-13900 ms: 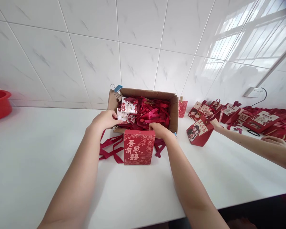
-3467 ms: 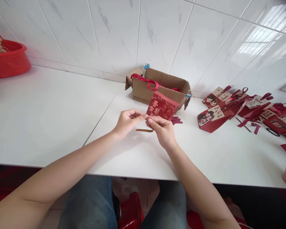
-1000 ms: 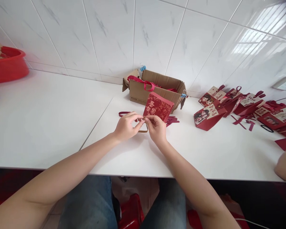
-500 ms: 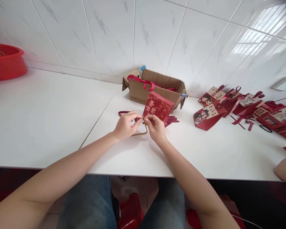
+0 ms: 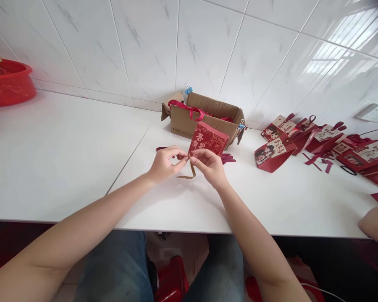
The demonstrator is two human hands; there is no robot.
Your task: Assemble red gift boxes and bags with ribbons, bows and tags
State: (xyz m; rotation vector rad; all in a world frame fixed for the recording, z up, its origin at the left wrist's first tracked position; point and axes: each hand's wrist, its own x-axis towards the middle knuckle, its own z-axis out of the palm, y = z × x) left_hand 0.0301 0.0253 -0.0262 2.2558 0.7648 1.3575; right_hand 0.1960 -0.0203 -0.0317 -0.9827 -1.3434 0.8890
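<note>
A thin golden-brown ribbon (image 5: 193, 171) is pinched between the fingertips of my left hand (image 5: 166, 164) and my right hand (image 5: 211, 167). The fingertips of both hands meet at one point, and a bent tail of the ribbon hangs below them. Just behind my fingers leans a red gift box (image 5: 210, 137) with pale lettering, its lower part covered by my hands. Dark red ribbon strips (image 5: 228, 158) lie on the table beside it. Whether the ribbon is knotted between my fingertips is too small to make out.
An open cardboard box (image 5: 183, 121) with red ribbons stands against the tiled wall, clips (image 5: 188, 89) on its edge. Several finished-looking red gift boxes (image 5: 275, 153) sit at the right. At far left is a red basin (image 5: 11, 86). Another person's arm (image 5: 376, 226) rests at the right edge.
My right hand has shifted slightly right and down, its fingers covering more of the red gift box. The hanging ribbon tail has changed its bend. Both hands keep their pinch.
</note>
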